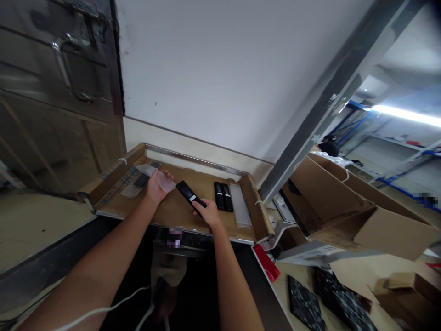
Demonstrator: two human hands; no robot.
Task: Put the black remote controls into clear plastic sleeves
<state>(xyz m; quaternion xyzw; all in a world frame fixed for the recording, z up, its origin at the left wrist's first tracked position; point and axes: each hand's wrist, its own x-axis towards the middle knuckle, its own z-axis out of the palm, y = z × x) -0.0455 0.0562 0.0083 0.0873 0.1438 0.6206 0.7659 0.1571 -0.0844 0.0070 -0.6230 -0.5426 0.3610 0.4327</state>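
Observation:
My left hand is closed on a clear plastic sleeve, whose near end points toward the remote. In my right hand is a black remote control with a small white label, gripped by its lower end and tilted. The remote's upper end is close to the sleeve; whether they touch I cannot tell. Two similar black remotes lie side by side on the cardboard-lined tray. Right of them lies a pile of clear sleeves. Beyond my left hand, a dark item in clear plastic lies on the tray.
Raised cardboard sides bound the tray, with a white wall behind it. A metal door stands at left. Large open cardboard boxes are at right, above dark patterned packages on the floor. A white cable crosses near my left forearm.

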